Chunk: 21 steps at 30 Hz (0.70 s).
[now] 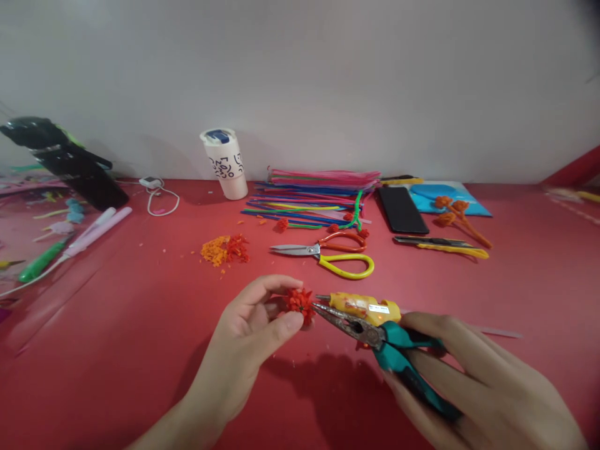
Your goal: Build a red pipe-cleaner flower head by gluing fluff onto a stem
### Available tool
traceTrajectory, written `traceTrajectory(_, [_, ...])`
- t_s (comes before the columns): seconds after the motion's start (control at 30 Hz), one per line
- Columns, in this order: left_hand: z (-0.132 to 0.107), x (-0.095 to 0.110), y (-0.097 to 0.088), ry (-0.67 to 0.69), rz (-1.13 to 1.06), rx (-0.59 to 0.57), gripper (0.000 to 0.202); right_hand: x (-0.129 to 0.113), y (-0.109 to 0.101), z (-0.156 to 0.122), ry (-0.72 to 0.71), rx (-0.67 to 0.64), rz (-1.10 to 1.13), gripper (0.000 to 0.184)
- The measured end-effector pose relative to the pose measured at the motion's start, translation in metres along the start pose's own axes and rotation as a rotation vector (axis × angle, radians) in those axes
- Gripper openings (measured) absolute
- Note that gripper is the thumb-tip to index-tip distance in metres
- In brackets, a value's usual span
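Note:
My left hand (250,334) pinches a small red pipe-cleaner flower (300,303) between thumb and fingers, just above the red table. My right hand (473,381) grips teal-handled needle-nose pliers (375,337), whose metal jaws reach left and touch the flower. A yellow glue gun (363,306) lies on the table right behind the pliers.
Scissors with orange and yellow handles (328,255) lie behind my hands. Orange and red trimmings (225,249), a pile of coloured pipe cleaners (314,199), a white cup (225,164), a black phone (402,209), orange flowers (457,215), a yellow cutter (443,245) sit further back. Pens (70,247) lie left.

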<state>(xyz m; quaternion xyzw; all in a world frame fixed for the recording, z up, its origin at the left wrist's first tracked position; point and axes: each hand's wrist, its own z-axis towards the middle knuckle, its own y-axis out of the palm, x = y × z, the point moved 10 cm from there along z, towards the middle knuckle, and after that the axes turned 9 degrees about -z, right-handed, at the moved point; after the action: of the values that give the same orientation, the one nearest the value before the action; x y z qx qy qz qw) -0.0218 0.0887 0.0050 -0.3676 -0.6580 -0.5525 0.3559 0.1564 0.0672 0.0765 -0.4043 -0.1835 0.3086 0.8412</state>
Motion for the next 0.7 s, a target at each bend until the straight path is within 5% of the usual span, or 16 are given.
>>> traceTrajectory(0.7, [0.001, -0.002, 0.0038, -0.048, -0.012, -0.01, 0.011, -0.0047, 0.0019, -0.0032, -0.042, -0.007, 0.001, 0.026])
